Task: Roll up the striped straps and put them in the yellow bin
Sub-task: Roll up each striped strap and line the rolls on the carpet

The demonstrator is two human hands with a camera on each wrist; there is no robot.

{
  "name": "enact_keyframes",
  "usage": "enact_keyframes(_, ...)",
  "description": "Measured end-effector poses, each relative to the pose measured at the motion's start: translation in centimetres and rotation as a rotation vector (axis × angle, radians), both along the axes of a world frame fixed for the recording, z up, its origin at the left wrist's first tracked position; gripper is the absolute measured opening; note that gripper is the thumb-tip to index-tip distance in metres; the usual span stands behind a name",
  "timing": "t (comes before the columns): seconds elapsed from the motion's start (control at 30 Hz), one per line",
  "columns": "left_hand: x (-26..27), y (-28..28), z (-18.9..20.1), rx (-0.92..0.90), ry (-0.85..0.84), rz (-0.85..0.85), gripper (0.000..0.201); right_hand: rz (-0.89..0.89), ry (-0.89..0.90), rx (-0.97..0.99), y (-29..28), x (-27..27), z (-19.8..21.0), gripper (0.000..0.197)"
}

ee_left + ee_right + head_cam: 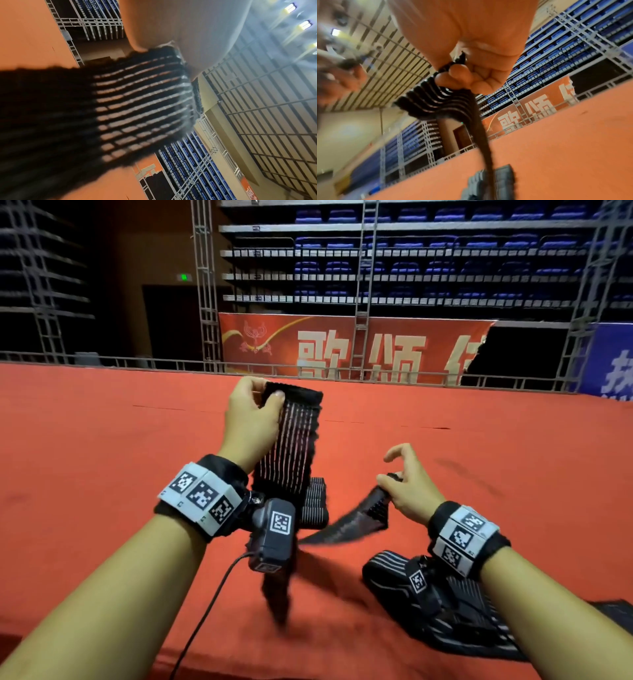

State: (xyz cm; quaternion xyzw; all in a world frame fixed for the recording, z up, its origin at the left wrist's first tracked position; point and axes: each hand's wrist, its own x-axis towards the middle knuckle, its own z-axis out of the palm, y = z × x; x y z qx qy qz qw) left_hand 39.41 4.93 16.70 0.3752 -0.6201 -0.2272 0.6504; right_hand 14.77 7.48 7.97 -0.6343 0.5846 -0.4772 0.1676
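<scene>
Strap (291,440) between hands, above open cloth (102,440)

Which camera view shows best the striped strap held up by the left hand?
The head view: the strap hangs full length from the left hand. The left wrist view shows only a blurred close part; the right wrist view only a blur.

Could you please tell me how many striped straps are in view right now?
3, perhaps more hidden. One strap stretches between both hands, a rolled one sits on the red table behind it, and a loose pile lies under the right wrist.
</scene>
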Motion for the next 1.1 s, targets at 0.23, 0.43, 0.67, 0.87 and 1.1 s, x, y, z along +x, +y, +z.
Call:
enact_keyframes(0.23, -0.9, 0.2, -1.5, 0.065, 0.012, -0.061, 0.012, 0.331, -0.385, 0.017, 1.7, 2.9, 4.8, 0.034)
enact_keyframes(0.43, -0.8, 0.1, -1.5, 0.076, 0.099, -0.107, 0.015, 0.206, -0.037, -0.247, 3.0, 3.4, 7.5, 0.009)
enact_keyframes(0.67, -1.8, 0.9, -1.1, 0.106, 0.229, -0.208, 0.012, 0.457, -0.168, -0.2, 6.9, 6.1, 11.0, 0.013)
enact_keyframes(0.87, -2.2, 2.6, -0.5, 0.125, 0.286, -0.311, 0.016, 0.452, -0.148, -0.289, 7.3, 8.1, 11.6, 0.018)
enact_keyframes(1.1, -2.8, 5.2, -0.2, 0.179, 0.423, -0.475, 0.012, 0.173, -0.12, -0.362, 4.0, 8.2, 9.9, 0.017)
